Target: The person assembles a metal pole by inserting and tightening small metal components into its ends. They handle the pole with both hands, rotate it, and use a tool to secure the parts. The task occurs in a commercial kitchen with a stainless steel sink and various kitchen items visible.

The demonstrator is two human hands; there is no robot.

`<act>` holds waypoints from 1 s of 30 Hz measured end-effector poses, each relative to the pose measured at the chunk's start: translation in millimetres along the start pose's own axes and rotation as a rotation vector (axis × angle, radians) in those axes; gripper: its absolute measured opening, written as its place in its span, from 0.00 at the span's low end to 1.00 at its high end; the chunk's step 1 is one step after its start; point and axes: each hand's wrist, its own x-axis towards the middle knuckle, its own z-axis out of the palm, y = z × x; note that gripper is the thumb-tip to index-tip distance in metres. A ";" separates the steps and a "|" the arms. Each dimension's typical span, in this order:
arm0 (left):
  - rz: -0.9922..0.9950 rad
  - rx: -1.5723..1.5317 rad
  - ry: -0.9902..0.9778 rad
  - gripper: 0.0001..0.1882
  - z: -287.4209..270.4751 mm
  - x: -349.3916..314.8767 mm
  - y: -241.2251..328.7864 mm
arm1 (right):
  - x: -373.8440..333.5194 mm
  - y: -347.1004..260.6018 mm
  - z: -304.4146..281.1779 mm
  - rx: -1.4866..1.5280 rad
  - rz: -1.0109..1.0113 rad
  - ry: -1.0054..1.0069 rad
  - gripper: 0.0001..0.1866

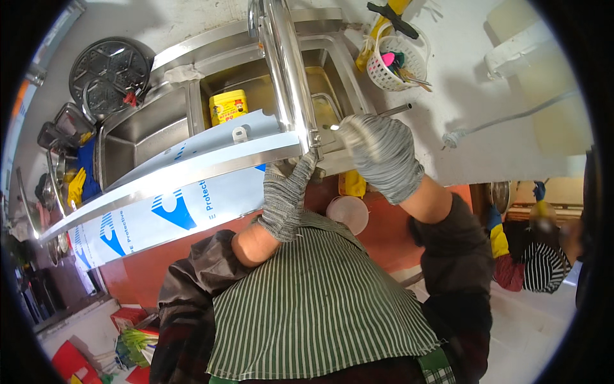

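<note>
My left hand, in a grey knit glove, has its fingers pressed around the corner of a steel frame. At that corner the frame meets shiny steel tubes that rise past the sink. My right hand, gloved the same way, is curled just to the right of the joint and slightly blurred. A small pale tip shows at its fingers; what they hold is unclear. Sheet metal with blue-printed protective film is attached below the frame.
Behind the frame lies a double steel sink holding a yellow tub. A white basket with small items stands right of it. Round black pan-like items are at left. Below hangs a white round lid. Another person is at right.
</note>
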 end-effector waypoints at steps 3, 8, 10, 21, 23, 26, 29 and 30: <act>-0.028 0.092 -0.018 0.18 -1.2 -1.6 5.9 | -0.2 13.3 15.8 0.444 0.044 0.367 0.18; -0.099 0.268 -0.129 0.27 -16.9 0.0 15.4 | 11.4 41.0 25.0 1.205 0.267 0.154 0.21; -0.034 0.190 -0.086 0.28 -21.8 -4.2 9.1 | 31.2 49.7 25.4 1.311 0.312 -0.019 0.25; 0.197 -0.233 0.598 0.11 -116.7 -12.7 72.1 | 122.4 71.5 31.7 1.373 0.290 -0.443 0.12; 0.135 -0.226 0.541 0.13 -121.9 -19.1 64.2 | 114.9 70.4 29.3 1.379 0.197 -0.514 0.12; 0.149 -0.172 0.621 0.22 -127.1 -33.8 45.9 | 93.9 54.9 27.5 1.245 0.250 -0.392 0.10; 0.247 -0.279 0.502 0.29 -134.2 -58.1 21.8 | 67.0 32.8 22.0 1.148 0.387 -0.396 0.10; 0.343 -0.328 0.370 0.29 -135.7 -69.9 11.0 | 56.0 26.2 19.1 1.105 0.459 -0.397 0.10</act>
